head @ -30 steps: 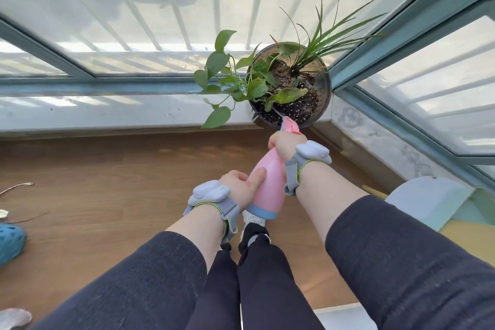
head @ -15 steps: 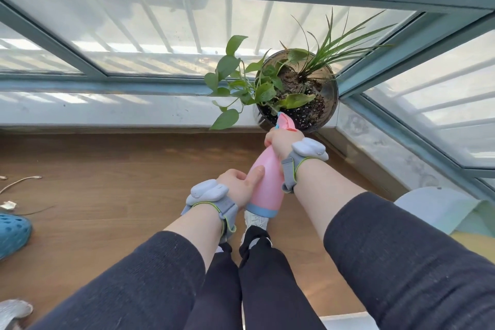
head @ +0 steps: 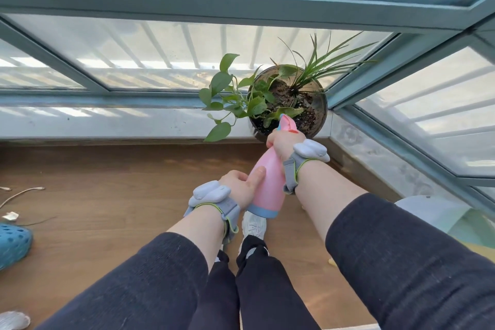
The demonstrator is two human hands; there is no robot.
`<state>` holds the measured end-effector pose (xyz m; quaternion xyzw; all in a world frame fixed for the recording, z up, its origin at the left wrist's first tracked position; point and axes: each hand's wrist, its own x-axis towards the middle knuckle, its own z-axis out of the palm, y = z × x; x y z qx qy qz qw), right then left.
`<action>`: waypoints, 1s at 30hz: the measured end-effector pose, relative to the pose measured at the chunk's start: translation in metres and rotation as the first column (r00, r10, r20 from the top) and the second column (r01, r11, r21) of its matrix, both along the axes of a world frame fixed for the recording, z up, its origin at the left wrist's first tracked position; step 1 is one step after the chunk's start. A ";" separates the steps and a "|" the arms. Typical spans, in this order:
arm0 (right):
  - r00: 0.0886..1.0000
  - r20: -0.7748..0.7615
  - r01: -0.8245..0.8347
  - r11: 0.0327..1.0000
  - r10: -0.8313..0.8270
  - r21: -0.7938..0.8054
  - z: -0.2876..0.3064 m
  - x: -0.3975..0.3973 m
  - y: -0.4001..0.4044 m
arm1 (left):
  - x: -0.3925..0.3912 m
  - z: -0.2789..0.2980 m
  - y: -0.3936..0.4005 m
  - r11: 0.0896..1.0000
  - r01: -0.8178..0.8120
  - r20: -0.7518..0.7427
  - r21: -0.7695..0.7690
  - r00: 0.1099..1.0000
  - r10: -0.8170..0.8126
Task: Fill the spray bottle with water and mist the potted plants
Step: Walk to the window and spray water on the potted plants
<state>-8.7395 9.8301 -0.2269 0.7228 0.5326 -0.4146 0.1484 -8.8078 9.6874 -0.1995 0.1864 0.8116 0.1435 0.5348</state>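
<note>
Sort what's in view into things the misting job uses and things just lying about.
In use:
pink spray bottle
potted plant
right hand at the bottle's neck
left hand on its body

Lying about:
blue clog
cable
paper scrap

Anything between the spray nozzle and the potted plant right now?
Nothing visible. The pink spray bottle, held by the right hand at its head and the left hand on its body, points straight at the potted plant, nozzle by the near leaves.

Potted plant [head: 288, 100] on windowsill [head: 107, 123] corner, spray bottle [head: 269, 182] just before it.
</note>
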 end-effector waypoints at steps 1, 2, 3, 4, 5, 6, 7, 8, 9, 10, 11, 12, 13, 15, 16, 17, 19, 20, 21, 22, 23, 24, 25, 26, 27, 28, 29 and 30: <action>1.000 0.013 -0.022 1.000 0.022 -0.012 0.000 0.001 0.003 | 0.002 0.002 0.002 1.000 -0.002 0.000 0.002 1.000 0.002; 0.999 0.021 -0.042 0.999 0.042 -0.016 0.001 0.003 0.005 | 0.003 0.005 0.005 1.000 -0.004 -0.002 0.004 1.000 0.004; 0.998 0.025 -0.054 0.998 0.054 -0.020 0.002 0.004 0.009 | 0.005 0.007 0.007 1.000 -0.006 -0.007 0.006 1.000 0.006; 0.998 0.021 -0.066 0.997 0.067 -0.026 0.003 0.004 0.011 | 0.007 0.009 0.009 1.000 -0.008 -0.013 0.006 1.000 0.008; 0.997 0.007 -0.081 0.996 0.082 -0.037 0.005 0.006 0.013 | 0.008 0.012 0.010 1.000 -0.006 -0.021 0.007 1.000 0.006; 0.995 -0.004 -0.097 0.994 0.097 -0.058 0.008 0.007 0.016 | 0.009 0.014 0.013 1.000 -0.001 -0.026 0.009 1.000 0.002; 0.994 -0.024 -0.105 0.992 0.104 -0.070 0.013 0.010 0.017 | 0.011 0.016 0.015 1.000 0.001 -0.028 0.011 1.000 0.000; 0.993 -0.045 -0.109 0.992 0.106 -0.071 0.015 0.011 0.018 | 0.012 0.016 0.015 1.000 -0.001 -0.023 0.013 1.000 0.001; 0.993 -0.073 -0.101 0.993 0.096 -0.067 0.016 0.013 0.020 | 0.014 0.018 0.016 1.000 -0.005 -0.017 0.017 1.000 0.005; 0.993 -0.096 -0.075 0.995 0.068 -0.066 0.017 0.016 0.024 | 0.016 0.019 0.017 1.000 -0.015 -0.013 0.021 1.000 0.015; 0.994 -0.099 -0.052 0.996 0.044 -0.071 0.019 0.018 0.028 | 0.018 0.022 0.018 0.999 -0.023 -0.014 0.025 1.000 0.023; 0.996 -0.078 -0.042 0.996 0.036 -0.080 0.023 0.021 0.029 | 0.019 0.024 0.019 0.999 -0.025 -0.020 0.024 0.999 0.026; 0.998 -0.053 -0.051 0.995 0.046 -0.086 0.028 0.023 0.030 | 0.021 0.027 0.020 1.000 -0.022 -0.026 0.022 0.999 0.022; 0.998 -0.056 -0.038 0.996 0.034 -0.079 0.040 0.030 0.030 | 0.024 0.032 0.024 1.000 -0.007 -0.033 0.017 0.999 0.008; 0.997 -0.075 -0.036 0.997 0.031 -0.072 0.044 0.036 0.030 | 0.027 0.035 0.026 1.000 0.001 -0.034 0.015 0.999 0.000; 0.994 -0.095 -0.055 0.996 0.049 -0.065 0.046 0.041 0.029 | 0.030 0.039 0.028 1.000 0.008 -0.035 0.012 0.999 -0.008; 0.990 -0.129 -0.071 0.996 0.064 -0.049 0.048 0.045 0.025 | 0.033 0.041 0.028 1.000 0.011 -0.037 0.007 0.999 -0.010; 0.989 -0.146 -0.043 0.998 0.036 -0.045 0.051 0.046 0.024 | 0.035 0.044 0.028 1.000 0.013 -0.042 0.005 0.999 -0.012; 0.985 -0.170 0.009 0.999 -0.015 -0.039 0.056 0.050 0.022 | 0.036 0.046 0.028 1.000 0.018 -0.050 0.004 0.999 -0.018; 0.976 -0.200 0.080 0.997 -0.083 -0.024 0.060 0.053 0.020 | 0.038 0.049 0.028 1.000 0.029 -0.059 0.000 0.998 -0.029; 0.960 -0.234 0.154 0.988 -0.153 -0.012 0.064 0.056 0.018 | 0.039 0.052 0.029 0.999 0.044 -0.066 -0.002 0.997 -0.044; 0.940 -0.270 0.216 0.976 -0.208 0.001 0.069 0.060 0.015 | 0.040 0.055 0.031 0.998 0.063 -0.070 -0.002 0.996 -0.063; 0.922 -0.301 0.260 0.965 -0.243 0.018 0.074 0.064 0.012 | 0.041 0.058 0.032 0.996 0.084 -0.075 -0.001 0.994 -0.084; 0.907 -0.332 0.289 0.956 -0.261 0.039 0.080 0.067 0.009 | 0.042 0.061 0.034 0.994 0.105 -0.079 0.001 0.991 -0.104; 0.892 -0.365 0.309 0.949 -0.266 0.064 0.085 0.071 0.007 | 0.043 0.065 0.034 0.992 0.127 -0.084 0.004 0.988 -0.127; 0.877 -0.399 0.327 0.941 -0.266 0.091 0.091 0.073 0.003 | 0.044 0.069 0.035 0.989 0.144 -0.085 0.012 0.986 -0.143; 0.861 -0.424 0.357 0.927 -0.280 0.113 0.097 0.076 0.000 | 0.045 0.073 0.036 0.986 0.164 -0.088 0.026 0.983 -0.161; 0.848 -0.439 0.389 0.911 -0.297 0.136 0.105 0.079 -0.004 | 0.046 0.078 0.037 0.983 0.181 -0.090 0.041 0.980 -0.177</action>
